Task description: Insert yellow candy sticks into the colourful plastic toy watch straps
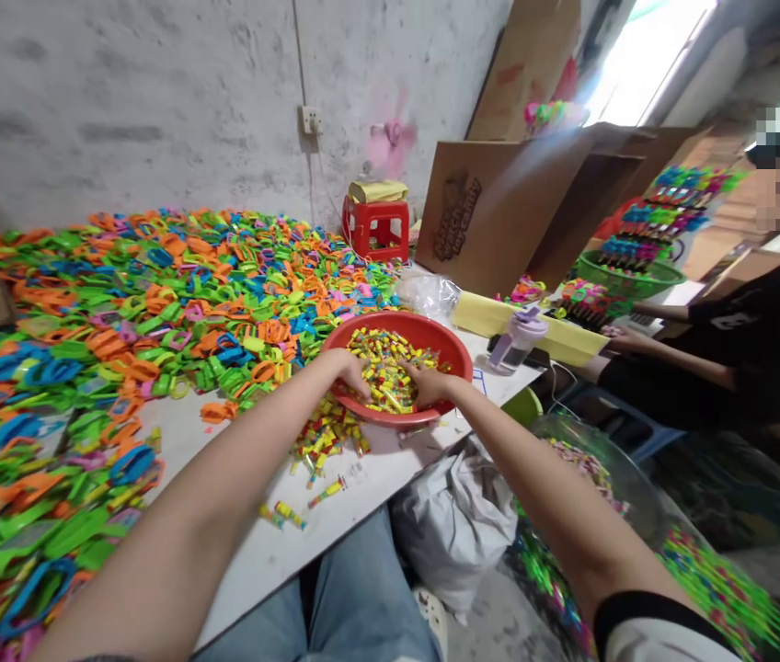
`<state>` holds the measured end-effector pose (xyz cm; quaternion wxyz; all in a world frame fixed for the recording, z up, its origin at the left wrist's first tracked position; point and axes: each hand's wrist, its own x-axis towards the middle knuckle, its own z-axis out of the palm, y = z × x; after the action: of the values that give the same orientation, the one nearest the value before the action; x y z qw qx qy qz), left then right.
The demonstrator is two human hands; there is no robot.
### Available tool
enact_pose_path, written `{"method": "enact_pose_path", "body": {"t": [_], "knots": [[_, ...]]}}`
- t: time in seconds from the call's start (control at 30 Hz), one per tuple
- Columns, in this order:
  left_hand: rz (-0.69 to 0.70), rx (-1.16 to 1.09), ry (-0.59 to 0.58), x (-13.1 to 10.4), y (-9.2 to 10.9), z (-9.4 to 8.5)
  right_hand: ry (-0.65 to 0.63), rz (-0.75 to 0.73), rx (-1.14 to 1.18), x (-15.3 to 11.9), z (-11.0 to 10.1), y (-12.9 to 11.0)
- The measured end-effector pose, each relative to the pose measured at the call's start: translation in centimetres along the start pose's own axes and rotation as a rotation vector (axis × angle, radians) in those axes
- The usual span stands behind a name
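Both my hands reach into a red plastic bowl (455, 345) that stands on the white table. Small candies in yellow wrappers (390, 391) fill it. On the bowl's left side my left hand (350, 370) dips into the candies, fingers apart and their tips partly buried. Opposite it, my right hand (430, 384) touches the candies with fingers stretched out, some hidden among them. Neither hand visibly grips a candy. More wrapped candies (325, 432) lie spilled in front of the bowl, with a few loose ones closer to me.
A large heap of colourful plastic toy watches (155, 303) covers the left of the table. Behind the bowl are a red stool (377, 230), a pink fan (392, 133) and a cardboard box (479, 216). A lidded cup (518, 340) stands right; a co-worker (769, 322) sits beyond. A white sack (455, 524) stands below.
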<state>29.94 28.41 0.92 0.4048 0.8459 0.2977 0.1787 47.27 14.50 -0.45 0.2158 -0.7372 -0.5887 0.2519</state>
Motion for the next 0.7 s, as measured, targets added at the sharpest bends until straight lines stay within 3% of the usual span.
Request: {"method": "enact_pose_path", "body": {"t": [0.2, 0.37, 0.5, 0.7], "knots": [[-0.1, 0.027, -0.13, 0.4, -1.3, 1.4, -0.098, -0.004, 0.154, 1.0, -0.1, -0.2], [-0.08, -0.082, -0.11, -0.4, -0.8, 2.2, -0.046, -0.014, 0.358, 1.6, 0.5, -1.0], [-0.089, -0.162, -0.086, -0.4, -0.5, 2.7, -0.081, 0.047, 0.533, 1.6, 0.8, -1.2], [-0.048, -0.297, -0.044, -0.7, 0.2, 1.7, -0.093, 0.037, 0.784, 1.2, -0.2, -2.7]]}}
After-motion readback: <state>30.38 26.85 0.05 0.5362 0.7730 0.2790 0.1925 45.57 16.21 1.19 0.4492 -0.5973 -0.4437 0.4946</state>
